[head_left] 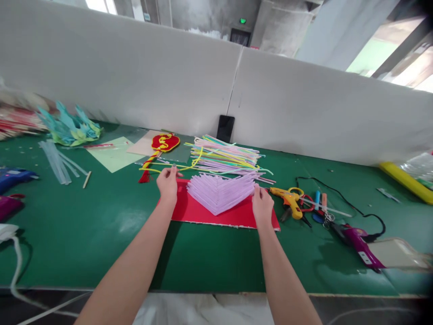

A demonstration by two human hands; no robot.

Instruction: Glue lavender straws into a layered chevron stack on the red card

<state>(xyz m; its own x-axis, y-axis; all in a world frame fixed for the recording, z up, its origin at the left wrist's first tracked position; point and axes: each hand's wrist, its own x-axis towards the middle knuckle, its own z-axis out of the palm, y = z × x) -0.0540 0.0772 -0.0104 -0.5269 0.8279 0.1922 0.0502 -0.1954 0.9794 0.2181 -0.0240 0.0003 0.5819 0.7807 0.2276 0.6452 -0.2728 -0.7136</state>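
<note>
A red sheet (192, 208) lies on the green table (101, 234) in front of me. On it sits a V-shaped piece built of pale purple straws (219, 192). My left hand (168, 183) rests on the sheet's far left corner, fingers curled against the edge. My right hand (261, 205) touches the right end of the straw piece, fingers bent at the sheet's right side. Behind the sheet lies a loose pile of coloured straws (225, 158).
A yellow glue gun (289, 199), scissors (307, 207) and a purple glue gun (360, 243) with a black cable lie to the right. A red and yellow ornament (162, 143), clear glue sticks (61, 162) and teal paper shapes (71, 126) lie at the left. A white partition (189, 81) backs the table.
</note>
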